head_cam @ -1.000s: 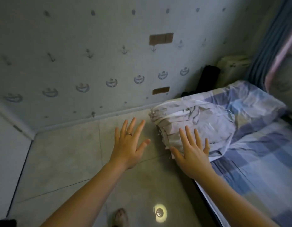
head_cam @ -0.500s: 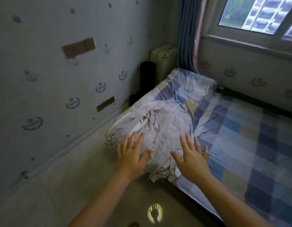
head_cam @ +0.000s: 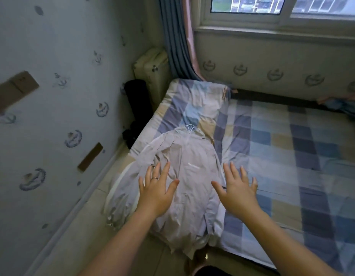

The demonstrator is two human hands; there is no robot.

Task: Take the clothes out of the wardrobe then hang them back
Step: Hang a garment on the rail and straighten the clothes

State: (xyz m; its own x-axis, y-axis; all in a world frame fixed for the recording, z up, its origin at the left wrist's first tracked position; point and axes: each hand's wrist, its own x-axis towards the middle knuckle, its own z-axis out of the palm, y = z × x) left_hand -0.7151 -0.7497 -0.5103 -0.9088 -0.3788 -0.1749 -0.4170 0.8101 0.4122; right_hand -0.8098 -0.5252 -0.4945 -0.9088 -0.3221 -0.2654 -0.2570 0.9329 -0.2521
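A: Which step was in hand?

B: The turn between the two halves, I judged. The pale grey jacket [head_cam: 192, 156] lay on the checked bed [head_cam: 272, 148] at its near edge, hem hanging over the side, with white hanger hooks [head_cam: 189, 127] at the collar. No wardrobe was in view.

A: And the hands?

B: The left hand [head_cam: 155, 193] and right hand [head_cam: 238, 193] were apart, fingers spread, gripping nothing, over the jacket's lower half. Whether they touched it I couldn't tell.

A: Next?

B: Probably a grip at the hooks, so nothing slid off.
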